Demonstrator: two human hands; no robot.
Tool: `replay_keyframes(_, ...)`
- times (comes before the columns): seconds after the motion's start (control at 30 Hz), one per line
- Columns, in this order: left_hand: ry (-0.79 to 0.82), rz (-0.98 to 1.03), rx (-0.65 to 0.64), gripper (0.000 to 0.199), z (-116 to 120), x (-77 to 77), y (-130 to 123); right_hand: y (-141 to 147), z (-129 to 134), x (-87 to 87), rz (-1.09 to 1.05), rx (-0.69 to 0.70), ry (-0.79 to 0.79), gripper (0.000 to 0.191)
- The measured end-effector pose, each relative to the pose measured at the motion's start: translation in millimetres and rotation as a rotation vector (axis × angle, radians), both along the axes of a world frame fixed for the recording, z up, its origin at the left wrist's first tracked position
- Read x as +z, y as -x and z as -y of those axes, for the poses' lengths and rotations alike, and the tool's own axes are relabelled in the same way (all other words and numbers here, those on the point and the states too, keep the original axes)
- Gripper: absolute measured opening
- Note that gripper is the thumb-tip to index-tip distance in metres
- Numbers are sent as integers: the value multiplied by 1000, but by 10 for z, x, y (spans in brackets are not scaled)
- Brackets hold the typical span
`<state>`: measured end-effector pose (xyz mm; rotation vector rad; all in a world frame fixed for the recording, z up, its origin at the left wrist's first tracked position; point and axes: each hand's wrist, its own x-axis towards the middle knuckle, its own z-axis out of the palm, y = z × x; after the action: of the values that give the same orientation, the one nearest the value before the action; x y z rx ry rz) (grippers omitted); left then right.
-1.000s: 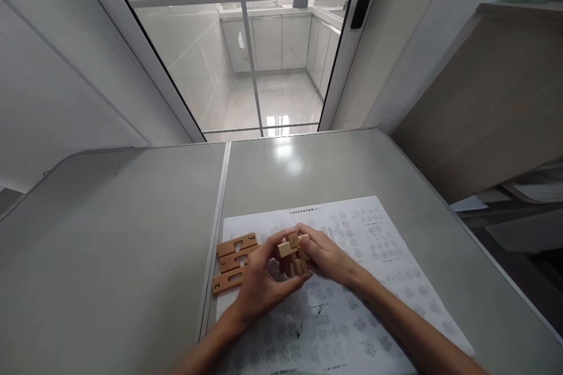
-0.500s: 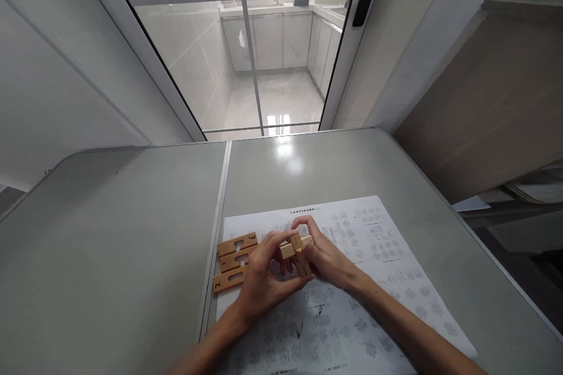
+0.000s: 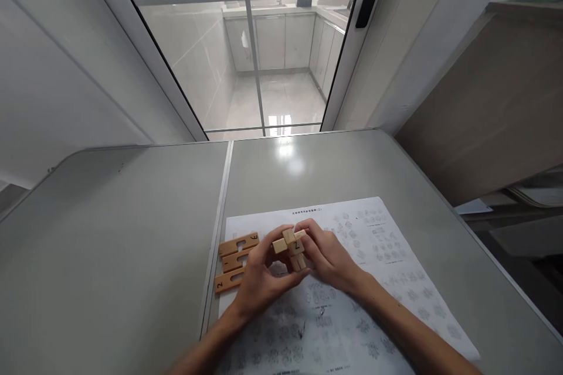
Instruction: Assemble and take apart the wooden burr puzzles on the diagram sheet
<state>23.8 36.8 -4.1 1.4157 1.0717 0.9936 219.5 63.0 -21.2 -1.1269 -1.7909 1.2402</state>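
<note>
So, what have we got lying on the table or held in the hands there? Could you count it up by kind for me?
Slotted wooden strips: 3
Wooden block cluster, counted as one because its separate pieces are partly hidden: 1
Printed sheet: 1
Total: 5

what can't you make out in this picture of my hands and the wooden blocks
All in the head view:
- Held wooden blocks: back and underside, hidden by the blocks themselves and the left hand and right hand.
- Lowest slotted piece: right end, behind the left hand.
- Printed sheet: small print and diagrams too small to read; near edge cut off by the frame.
</note>
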Motion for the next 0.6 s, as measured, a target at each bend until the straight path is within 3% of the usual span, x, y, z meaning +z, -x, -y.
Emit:
replay_keyframes(0.1,49,49,-10,69,-8,6,20,-31,-26,-30,80,4,-131,35)
replay_keyframes(0.23,102,83,-56,72,-16,9,43,-54,-55,-17,54,37,-177,40)
replay_keyframes(0.4,23,66,-37,68,-14,1,58,-44,-65,16,3,56,-111,50)
replay_keyframes(0.6,-160,-57,-19,65,-11,1,71,-18,-68,104,-65,119,74,62)
